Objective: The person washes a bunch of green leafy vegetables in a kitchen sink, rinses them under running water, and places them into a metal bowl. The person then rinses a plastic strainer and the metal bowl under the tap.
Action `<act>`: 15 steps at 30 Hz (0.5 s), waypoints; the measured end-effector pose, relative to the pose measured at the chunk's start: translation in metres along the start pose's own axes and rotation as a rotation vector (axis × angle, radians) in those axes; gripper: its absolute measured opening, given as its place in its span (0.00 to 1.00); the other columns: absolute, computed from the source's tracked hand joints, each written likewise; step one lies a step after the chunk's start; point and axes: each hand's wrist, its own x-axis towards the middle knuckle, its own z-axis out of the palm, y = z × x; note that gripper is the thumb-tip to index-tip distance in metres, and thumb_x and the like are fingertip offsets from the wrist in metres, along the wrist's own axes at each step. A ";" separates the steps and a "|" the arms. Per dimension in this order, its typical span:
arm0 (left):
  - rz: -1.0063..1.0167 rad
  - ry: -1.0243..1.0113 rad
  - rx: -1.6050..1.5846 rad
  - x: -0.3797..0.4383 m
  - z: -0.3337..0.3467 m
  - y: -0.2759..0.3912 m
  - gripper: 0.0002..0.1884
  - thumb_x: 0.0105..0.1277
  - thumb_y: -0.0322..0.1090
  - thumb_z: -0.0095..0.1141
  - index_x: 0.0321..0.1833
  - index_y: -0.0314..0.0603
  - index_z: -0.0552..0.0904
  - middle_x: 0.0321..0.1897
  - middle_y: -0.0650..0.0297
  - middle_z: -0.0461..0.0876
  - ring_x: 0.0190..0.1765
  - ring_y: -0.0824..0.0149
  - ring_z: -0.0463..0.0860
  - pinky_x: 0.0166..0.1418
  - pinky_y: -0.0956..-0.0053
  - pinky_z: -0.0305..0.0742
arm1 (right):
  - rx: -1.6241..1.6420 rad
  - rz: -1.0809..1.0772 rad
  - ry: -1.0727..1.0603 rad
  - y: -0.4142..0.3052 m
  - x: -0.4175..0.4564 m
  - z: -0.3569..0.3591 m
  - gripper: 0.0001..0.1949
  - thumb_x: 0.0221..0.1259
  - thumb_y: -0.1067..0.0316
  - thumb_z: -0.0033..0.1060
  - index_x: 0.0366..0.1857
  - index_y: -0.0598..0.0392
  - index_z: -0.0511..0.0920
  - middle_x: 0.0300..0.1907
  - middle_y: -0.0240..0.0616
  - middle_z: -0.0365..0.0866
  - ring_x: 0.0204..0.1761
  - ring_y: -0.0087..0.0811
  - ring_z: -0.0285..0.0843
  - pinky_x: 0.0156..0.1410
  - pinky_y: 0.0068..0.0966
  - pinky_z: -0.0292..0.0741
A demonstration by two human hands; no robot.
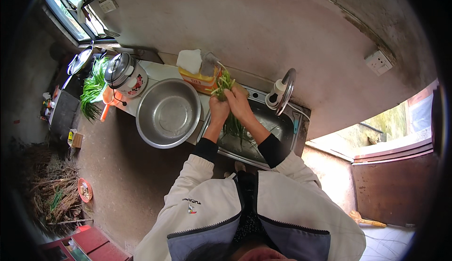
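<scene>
Both hands hold one bunch of leafy green vegetables (226, 83) above the left part of the sink. My left hand (219, 110) grips the bunch from the left, and my right hand (241, 102) wraps it from the right. Pale green stems stick out above the fingers, while dark leaves (233, 125) hang below between my wrists. Beneath is a stainless steel sink (279, 134) with some loose green bits on its floor. A curved metal faucet (291, 88) rises at the sink's back right, beside a white bottle-like object (277, 91).
A large steel basin (167, 114) sits left of the sink. Behind it are a yellow-orange box (197, 81) and a white cloth (189, 59). Farther left stand a rice cooker (129, 77), an orange ladle (109, 98) and more long greens (93, 88). Dry brushwood (56, 190) lies at far left.
</scene>
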 end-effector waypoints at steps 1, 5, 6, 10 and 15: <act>0.013 0.007 -0.103 0.001 -0.001 -0.001 0.11 0.64 0.28 0.63 0.47 0.31 0.83 0.40 0.62 0.88 0.41 0.69 0.85 0.46 0.69 0.78 | 0.006 -0.067 0.032 0.000 -0.004 0.002 0.25 0.69 0.53 0.52 0.54 0.69 0.76 0.44 0.59 0.83 0.45 0.55 0.82 0.54 0.40 0.75; -0.062 0.023 -0.364 -0.001 -0.008 0.023 0.08 0.64 0.26 0.64 0.45 0.31 0.84 0.40 0.65 0.87 0.40 0.73 0.85 0.45 0.74 0.79 | -0.050 -0.109 -0.010 -0.024 -0.025 -0.014 0.24 0.70 0.53 0.54 0.58 0.63 0.77 0.43 0.52 0.85 0.45 0.43 0.84 0.54 0.32 0.77; -0.113 0.018 -0.393 -0.003 -0.008 0.036 0.08 0.64 0.25 0.64 0.44 0.31 0.84 0.40 0.66 0.87 0.39 0.74 0.84 0.45 0.75 0.79 | -0.086 -0.062 -0.056 -0.031 -0.029 -0.027 0.24 0.71 0.52 0.55 0.58 0.63 0.78 0.43 0.50 0.86 0.44 0.37 0.85 0.54 0.29 0.77; -0.111 -0.065 -0.451 -0.003 -0.015 0.041 0.09 0.63 0.24 0.65 0.45 0.32 0.83 0.38 0.66 0.86 0.39 0.73 0.85 0.45 0.77 0.80 | -0.099 -0.253 0.083 -0.045 -0.004 -0.055 0.19 0.64 0.55 0.62 0.46 0.63 0.84 0.38 0.51 0.86 0.38 0.46 0.86 0.47 0.34 0.80; -0.109 -0.217 -0.570 -0.005 -0.013 0.036 0.11 0.64 0.25 0.65 0.48 0.33 0.82 0.36 0.66 0.85 0.40 0.72 0.85 0.46 0.75 0.81 | -0.243 -0.250 -0.102 -0.069 0.057 -0.055 0.19 0.64 0.54 0.60 0.41 0.62 0.85 0.36 0.51 0.86 0.37 0.43 0.87 0.45 0.36 0.79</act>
